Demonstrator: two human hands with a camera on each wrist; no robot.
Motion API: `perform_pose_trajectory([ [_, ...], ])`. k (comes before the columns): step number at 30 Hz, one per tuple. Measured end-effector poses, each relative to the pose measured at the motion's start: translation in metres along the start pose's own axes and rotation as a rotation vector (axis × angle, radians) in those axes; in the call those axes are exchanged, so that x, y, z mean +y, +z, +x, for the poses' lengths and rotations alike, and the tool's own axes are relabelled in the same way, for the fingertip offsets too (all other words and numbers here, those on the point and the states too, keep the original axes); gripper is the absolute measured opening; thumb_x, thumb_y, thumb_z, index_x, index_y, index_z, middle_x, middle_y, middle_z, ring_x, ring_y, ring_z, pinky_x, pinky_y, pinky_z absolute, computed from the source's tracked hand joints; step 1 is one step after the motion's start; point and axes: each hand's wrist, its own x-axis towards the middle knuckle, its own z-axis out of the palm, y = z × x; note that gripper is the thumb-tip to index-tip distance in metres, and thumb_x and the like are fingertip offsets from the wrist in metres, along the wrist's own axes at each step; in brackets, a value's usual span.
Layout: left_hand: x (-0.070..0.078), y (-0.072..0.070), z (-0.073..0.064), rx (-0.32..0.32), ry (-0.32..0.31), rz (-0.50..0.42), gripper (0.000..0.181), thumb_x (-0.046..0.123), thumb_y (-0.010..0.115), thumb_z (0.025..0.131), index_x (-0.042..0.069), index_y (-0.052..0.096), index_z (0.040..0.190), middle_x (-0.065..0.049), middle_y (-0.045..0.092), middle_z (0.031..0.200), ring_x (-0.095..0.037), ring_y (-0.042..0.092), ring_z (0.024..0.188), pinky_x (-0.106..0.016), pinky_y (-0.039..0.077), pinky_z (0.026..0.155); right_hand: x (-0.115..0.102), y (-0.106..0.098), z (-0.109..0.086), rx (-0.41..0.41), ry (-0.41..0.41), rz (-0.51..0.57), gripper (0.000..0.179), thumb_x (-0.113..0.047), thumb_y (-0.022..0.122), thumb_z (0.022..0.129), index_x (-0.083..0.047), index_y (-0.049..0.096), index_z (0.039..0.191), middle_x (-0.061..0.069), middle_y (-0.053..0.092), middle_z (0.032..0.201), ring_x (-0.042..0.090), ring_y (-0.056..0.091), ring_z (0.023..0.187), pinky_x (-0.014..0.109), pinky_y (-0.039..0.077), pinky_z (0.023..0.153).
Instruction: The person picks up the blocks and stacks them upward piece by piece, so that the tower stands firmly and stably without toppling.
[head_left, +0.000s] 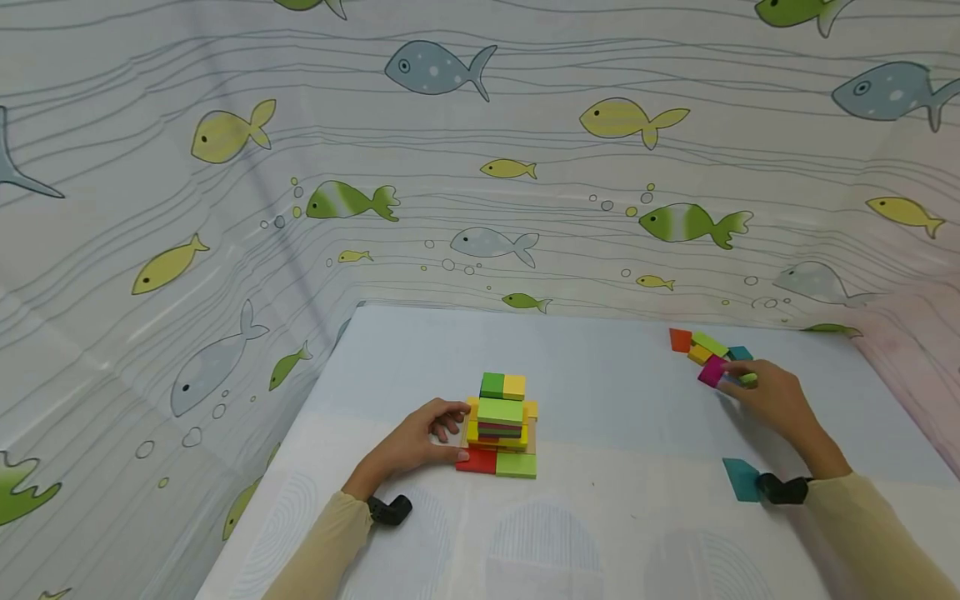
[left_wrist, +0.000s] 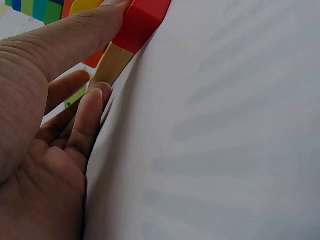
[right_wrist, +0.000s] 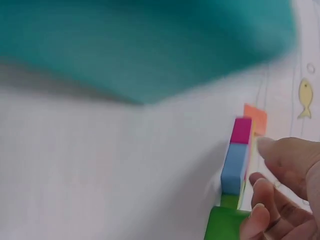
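My left hand (head_left: 423, 433) rests at the left side of a stack of coloured blocks. Its thumb touches the red block (head_left: 477, 462) at the stack's near edge, and its index fingertip lies by the yellow blocks higher up. In the left wrist view the other fingers curl loosely beside a bare wooden piece (left_wrist: 114, 64). A light green block (head_left: 501, 411) tops the stack. At the far right my right hand (head_left: 772, 396) reaches over a block cluster, thumb and fingers apart beside a magenta block (head_left: 712, 372) and a blue block (right_wrist: 235, 167). A green block (right_wrist: 225, 223) sits by its lower fingertips.
Orange (head_left: 680, 340), yellow (head_left: 700, 355) and light green (head_left: 709, 343) blocks lie in the far right cluster. A teal block (head_left: 741, 480) lies nearer, beside the right wrist camera, and fills the top of the right wrist view. Fish-patterned sheeting (head_left: 450, 275) surrounds the white table (head_left: 600, 375).
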Motion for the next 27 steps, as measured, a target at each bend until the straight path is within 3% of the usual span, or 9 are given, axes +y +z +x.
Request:
perform_pose_trajectory([
  [10,-0.002,0.002,0.000,0.014,0.007,-0.025,0.070,0.021,0.090,0.082,0.021,0.056,0.143,-0.002,0.057,0.127,-0.023,0.057,0.099,-0.030,0.048,0.085,0.006,-0.008,0.001,-0.078,0.074,-0.070,0.062,-0.030,0.078,0.091,0.011,0.059,0.133,0.038,0.054,0.126,0.058,0.043,0.117,0.066,0.048,0.087],
  [15,0.002,0.004,-0.001,0.026,0.000,-0.005,0.071,0.015,0.089,0.082,0.014,0.054,0.145,-0.007,0.057,0.128,-0.027,0.056,0.100,-0.032,0.048,0.086,0.005,-0.007,0.002,-0.085,0.062,-0.089,0.057,-0.026,0.081,0.089,0.010,0.062,0.130,0.032,0.061,0.115,0.054,0.049,0.111,0.064,0.049,0.083],
  [22,0.021,0.002,-0.008,0.033,0.010,-0.019,0.068,0.017,0.088,0.084,0.011,0.055,0.144,-0.008,0.057,0.127,-0.026,0.056,0.100,-0.031,0.048,0.087,0.001,-0.010,-0.003,-0.108,0.066,-0.086,0.062,-0.030,0.081,0.088,0.013,0.061,0.128,0.031,0.064,0.112,0.052,0.050,0.107,0.061,0.050,0.079],
  [27,0.018,0.003,-0.007,0.033,0.016,-0.010,0.068,0.017,0.087,0.084,0.011,0.055,0.144,-0.008,0.057,0.127,-0.026,0.056,0.101,-0.032,0.048,0.087,-0.003,-0.012,-0.004,-0.054,0.031,-0.068,0.059,-0.033,0.078,0.091,0.011,0.062,0.127,0.029,0.064,0.111,0.047,0.052,0.102,0.054,0.051,0.074],
])
